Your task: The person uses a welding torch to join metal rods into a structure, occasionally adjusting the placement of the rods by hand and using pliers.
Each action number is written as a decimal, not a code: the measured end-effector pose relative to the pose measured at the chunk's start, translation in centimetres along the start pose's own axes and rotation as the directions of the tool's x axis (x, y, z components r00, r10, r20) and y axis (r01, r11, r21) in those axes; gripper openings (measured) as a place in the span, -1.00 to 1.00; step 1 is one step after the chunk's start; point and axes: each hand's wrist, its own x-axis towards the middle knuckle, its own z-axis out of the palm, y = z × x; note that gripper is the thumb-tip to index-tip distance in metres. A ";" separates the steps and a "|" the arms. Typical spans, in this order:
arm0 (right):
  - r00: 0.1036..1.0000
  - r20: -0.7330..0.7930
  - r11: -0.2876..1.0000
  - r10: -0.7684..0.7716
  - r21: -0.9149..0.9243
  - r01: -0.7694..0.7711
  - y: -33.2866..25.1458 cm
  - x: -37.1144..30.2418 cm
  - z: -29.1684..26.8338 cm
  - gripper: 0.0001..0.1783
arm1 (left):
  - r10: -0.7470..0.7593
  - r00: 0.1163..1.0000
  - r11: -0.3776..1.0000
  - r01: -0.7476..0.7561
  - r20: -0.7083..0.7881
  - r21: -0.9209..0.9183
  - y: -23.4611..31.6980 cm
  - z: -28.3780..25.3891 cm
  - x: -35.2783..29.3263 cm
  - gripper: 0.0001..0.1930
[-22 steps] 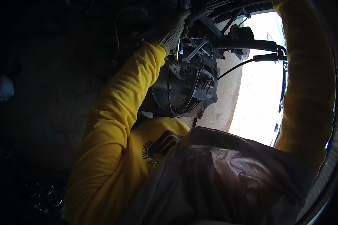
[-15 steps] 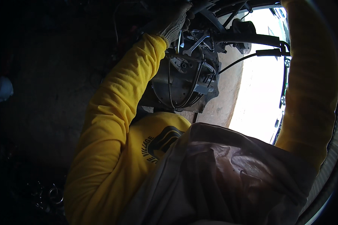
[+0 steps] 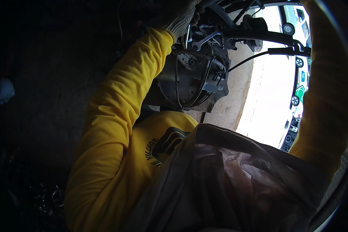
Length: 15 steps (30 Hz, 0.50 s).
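Dark workshop floor [image 3: 46, 96] on left, bright sunlit street [image 3: 270, 96] on right beyond a pale concrete edge. Parked cars [image 3: 295, 27] visible out there, plus a small green arrow-shaped sign [image 3: 300, 92] at the far right; lettering too small to tell.

Left hand [image 3: 181, 17] in white knitted glove, up at top centre, fingers curled against the upper end of a grey metal engine block [image 3: 189, 77]; exact grip hidden in shadow, cannot tell whether pinching anything. Yellow sleeve [image 3: 116, 116] running from lower left up to that glove.

Right hand out of frame; only the right yellow sleeve [image 3: 324, 96] seen rising along the right rim, state cannot tell.

Engine block sits top centre, just above the chest, wrapped by black cables [image 3: 199, 83]. Silver open-ended wrench [image 3: 205, 40] lying on top of it, near the gloved hand. Black handlebar [image 3: 259, 35] with lever [image 3: 288, 50] passing across just right of the block.

Yellow shirt with black chest print [image 3: 170, 143] low centre. Brownish translucent plastic apron [image 3: 228, 181] covering lap, crinkled, lower right.

Small metal rings and bits [image 3: 46, 197] on floor, bottom left, barely lit. Pale rounded object [image 3: 4, 91] at far left edge, unclear.
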 end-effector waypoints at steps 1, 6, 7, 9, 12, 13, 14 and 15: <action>1.000 -0.009 1.000 0.000 -0.003 0.000 0.2 0.2 -0.1 -0.58 | 0.002 1.000 1.000 -0.002 0.002 0.000 0.1 0.1 0.3 -0.80; 1.000 -0.011 1.000 -0.005 -0.002 0.005 0.2 0.3 -0.1 -0.58 | -0.009 1.000 1.000 0.009 0.002 -0.004 -0.3 -0.3 0.5 -0.81; 1.000 -0.004 1.000 -0.003 0.002 0.003 0.2 0.1 0.1 -0.57 | -0.014 1.000 1.000 0.014 0.007 -0.003 -0.4 -0.3 0.3 -0.81; 1.000 -0.009 1.000 0.000 0.004 0.000 0.3 0.0 0.0 -0.57 | -0.012 1.000 1.000 0.012 0.008 -0.006 -0.3 -0.2 0.4 -0.81; 1.000 -0.005 1.000 0.003 0.000 -0.003 0.4 -0.1 0.2 -0.57 | -0.016 1.000 1.000 0.016 0.000 -0.016 -0.3 -0.3 0.4 -0.81; 1.000 -0.002 1.000 0.003 0.002 -0.003 0.4 -0.2 0.2 -0.56 | -0.019 1.000 1.000 0.019 0.001 -0.017 -0.3 -0.4 0.4 -0.81; 1.000 -0.005 1.000 0.003 0.002 -0.003 0.4 -0.3 0.2 -0.56 | -0.022 1.000 1.000 0.022 0.001 -0.018 -0.3 -0.4 0.5 -0.81; 1.000 -0.005 1.000 0.002 0.001 -0.002 0.5 -0.3 0.2 -0.56 | -0.023 1.000 1.000 0.023 0.003 -0.019 -0.3 -0.4 0.6 -0.81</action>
